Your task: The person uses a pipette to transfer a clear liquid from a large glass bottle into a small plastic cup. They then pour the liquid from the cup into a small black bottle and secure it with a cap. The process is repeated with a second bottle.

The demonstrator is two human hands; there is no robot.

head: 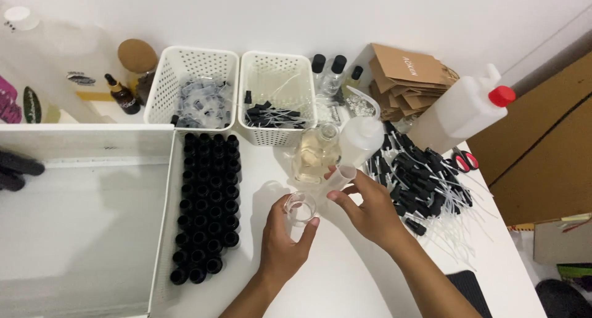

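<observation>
My left hand [280,244] grips a small clear glass beaker [301,208] standing on the white table [345,281]. Close to its right, my right hand [370,210] holds a small clear plastic measuring cup [341,176], tilted toward the beaker. Just behind them stands a glass flask with pale yellow liquid [316,154] and a white squeeze bottle [361,139].
Rows of several small black bottles [206,207] fill the left of the table beside a large white tray [80,219]. Two white baskets [191,90] [277,96] sit at the back. A pile of black droppers [425,182], red scissors [462,161], a white jug with red cap [462,108] lie right.
</observation>
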